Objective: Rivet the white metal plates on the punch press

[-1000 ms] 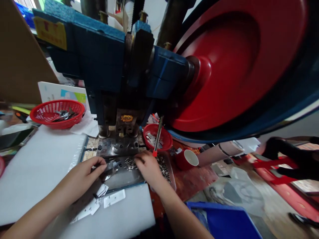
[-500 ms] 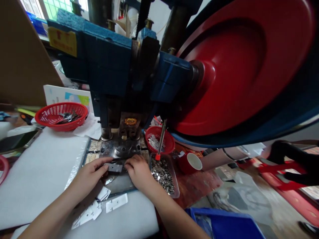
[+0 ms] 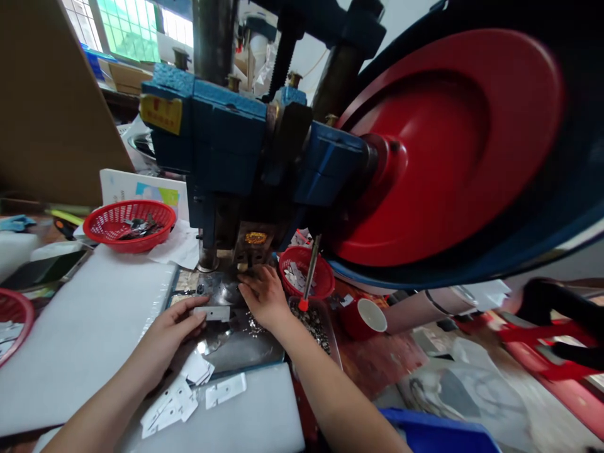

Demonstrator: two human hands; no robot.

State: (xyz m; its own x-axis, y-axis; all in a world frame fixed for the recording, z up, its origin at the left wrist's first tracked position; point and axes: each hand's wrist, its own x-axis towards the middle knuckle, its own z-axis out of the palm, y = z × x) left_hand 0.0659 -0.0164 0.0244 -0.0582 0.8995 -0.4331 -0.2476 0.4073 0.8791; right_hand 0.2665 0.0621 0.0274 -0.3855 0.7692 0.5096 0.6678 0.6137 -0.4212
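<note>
The right hand has moved farthest: a second ago it was over the loose small metal bits, then it came in beside the right end of the flat metal piece. Now it reaches to the far side, its fingertips beneath the head of the blue press, over the die block. The fingers are bent, and whether they grip a small bit cannot be told.

The left hand has stayed almost where it was. Its thumb and forefinger grasp the left end of the flat piece, which now shows more fully, lying across the near edge of the die block, its right end free. So the two hands have parted: one keeps the piece at the near side, while the other is at the point right under the press head, where fingers look exposed should the head come down.

Around them little has shifted apart from the tilt of the view. More flat pieces lie fanned out on the near white foam, with a single one just to their right. The clear tub of small bits stands right of the hands, the red-tipped rod slants above it, and the red basket is beyond.
</note>
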